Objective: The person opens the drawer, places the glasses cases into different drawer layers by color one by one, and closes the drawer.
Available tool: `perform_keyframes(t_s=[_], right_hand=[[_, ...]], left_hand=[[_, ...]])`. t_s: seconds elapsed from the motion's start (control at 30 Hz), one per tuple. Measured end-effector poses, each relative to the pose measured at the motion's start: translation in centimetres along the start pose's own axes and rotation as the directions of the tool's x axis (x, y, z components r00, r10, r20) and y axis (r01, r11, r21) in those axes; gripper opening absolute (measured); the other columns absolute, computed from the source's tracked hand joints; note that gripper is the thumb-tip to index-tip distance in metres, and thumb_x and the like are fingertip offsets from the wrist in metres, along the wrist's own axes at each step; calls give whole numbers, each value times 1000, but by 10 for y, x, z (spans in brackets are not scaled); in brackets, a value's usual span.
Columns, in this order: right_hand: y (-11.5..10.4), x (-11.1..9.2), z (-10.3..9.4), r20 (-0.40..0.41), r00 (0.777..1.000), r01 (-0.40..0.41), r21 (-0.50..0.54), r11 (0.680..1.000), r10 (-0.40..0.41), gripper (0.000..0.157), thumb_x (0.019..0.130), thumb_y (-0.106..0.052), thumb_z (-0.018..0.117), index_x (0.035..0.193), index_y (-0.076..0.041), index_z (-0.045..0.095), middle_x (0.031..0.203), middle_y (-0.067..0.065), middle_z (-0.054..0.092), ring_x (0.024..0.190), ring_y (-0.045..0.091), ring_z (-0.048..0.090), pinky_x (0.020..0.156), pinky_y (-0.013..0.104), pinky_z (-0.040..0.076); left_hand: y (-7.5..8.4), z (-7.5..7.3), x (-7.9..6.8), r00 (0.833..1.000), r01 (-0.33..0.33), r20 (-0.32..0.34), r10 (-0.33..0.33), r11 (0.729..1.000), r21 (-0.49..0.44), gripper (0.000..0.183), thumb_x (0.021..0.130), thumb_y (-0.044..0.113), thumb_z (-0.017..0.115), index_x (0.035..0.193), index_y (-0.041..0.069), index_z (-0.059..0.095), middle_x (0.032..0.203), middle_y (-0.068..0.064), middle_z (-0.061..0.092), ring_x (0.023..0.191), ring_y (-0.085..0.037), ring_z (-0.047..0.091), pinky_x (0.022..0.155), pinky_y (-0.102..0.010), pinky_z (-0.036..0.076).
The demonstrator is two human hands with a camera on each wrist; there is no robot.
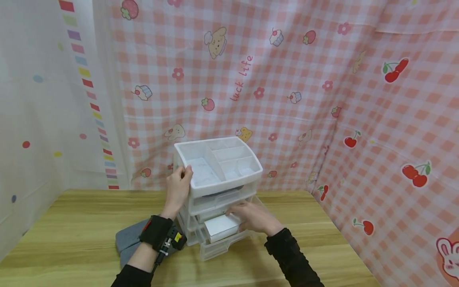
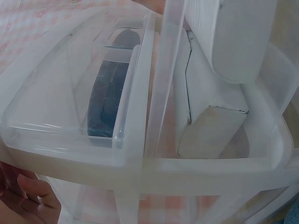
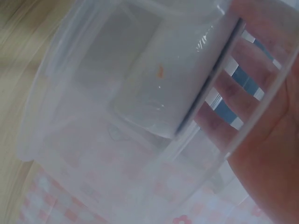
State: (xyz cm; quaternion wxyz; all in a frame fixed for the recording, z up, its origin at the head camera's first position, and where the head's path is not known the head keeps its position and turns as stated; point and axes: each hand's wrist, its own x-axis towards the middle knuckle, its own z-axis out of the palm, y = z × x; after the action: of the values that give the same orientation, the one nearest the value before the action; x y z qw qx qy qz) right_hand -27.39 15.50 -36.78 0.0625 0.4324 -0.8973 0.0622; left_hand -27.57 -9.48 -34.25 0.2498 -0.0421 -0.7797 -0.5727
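A white plastic drawer organizer [image 1: 222, 185] stands on the table, its lower clear drawer [image 1: 215, 252] pulled out. At its upper left rim, my left hand [image 1: 178, 187] grips the edge with curled fingers; the left wrist view has these fingers [image 2: 35, 191] beside the rim. My right hand [image 1: 252, 217] reaches into the open drawer and holds a white rounded case [image 1: 223, 227] at its right end. Through the clear plastic, the right wrist view shows the fingers [image 3: 238, 93] alongside the case [image 3: 168, 70]. Another white case [image 2: 210, 107] lies in the drawer beneath it.
Dark items [image 2: 110, 93] show inside an upper drawer. Divided compartments [image 1: 234, 159] form the organizer's top. A grey-blue folded cloth item [image 1: 129, 239] lies at its left, under the left forearm. Behind the wooden table [image 1: 294, 239] hangs a pink checked curtain [image 1: 229, 79].
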Motion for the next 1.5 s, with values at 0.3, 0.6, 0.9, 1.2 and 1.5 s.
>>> perform_keyframes(t_s=[0.3, 0.6, 0.9, 1.2, 1.5], right_hand=[[-1, -2, 2, -11, 1000, -23, 25, 999, 23, 53, 67, -13, 83, 115, -14, 63, 121, 4, 63, 112, 24, 59, 94, 41, 48], [-1, -18, 12, -313, 945, 49, -139, 989, -90, 31, 70, -22, 81, 96, -14, 66, 91, -4, 71, 83, 10, 66, 71, 24, 50], [-12, -33, 22, -534, 827, 64, -219, 974, -175, 23, 70, -17, 83, 82, -16, 64, 73, -7, 56, 69, 5, 51, 61, 17, 39], [-31, -50, 20, -552, 820, -2, -269, 963, -152, 27, 65, -20, 85, 76, -18, 60, 68, -10, 54, 60, 1, 48, 54, 12, 34], [-37, -56, 26, -541, 832, -72, -329, 942, -125, 29, 58, -21, 88, 64, -21, 59, 59, -14, 56, 53, -2, 47, 49, 12, 29]], left_hand=[[-1, 0, 0, 1000, 5, -10, -5, 1000, 9, 40, 102, 31, 39, 70, 9, 32, 61, -3, 28, 53, -14, 24, 58, -25, 23], [0, 1, 0, 1000, 9, -16, -9, 1000, 16, 39, 102, 32, 40, 70, 9, 35, 62, -4, 30, 55, -15, 27, 60, -25, 24], [1, 0, 0, 1000, 15, -9, -15, 1000, 4, 39, 102, 31, 39, 71, 9, 34, 62, -4, 29, 56, -15, 26, 60, -26, 24], [1, 0, 0, 1000, 20, -12, -20, 1000, 3, 39, 102, 31, 40, 71, 8, 35, 63, -4, 30, 56, -16, 27, 61, -26, 24], [1, 1, 0, 1000, 13, -17, -13, 1000, 18, 38, 102, 31, 40, 71, 8, 35, 62, -4, 30, 55, -15, 27, 60, -25, 24]])
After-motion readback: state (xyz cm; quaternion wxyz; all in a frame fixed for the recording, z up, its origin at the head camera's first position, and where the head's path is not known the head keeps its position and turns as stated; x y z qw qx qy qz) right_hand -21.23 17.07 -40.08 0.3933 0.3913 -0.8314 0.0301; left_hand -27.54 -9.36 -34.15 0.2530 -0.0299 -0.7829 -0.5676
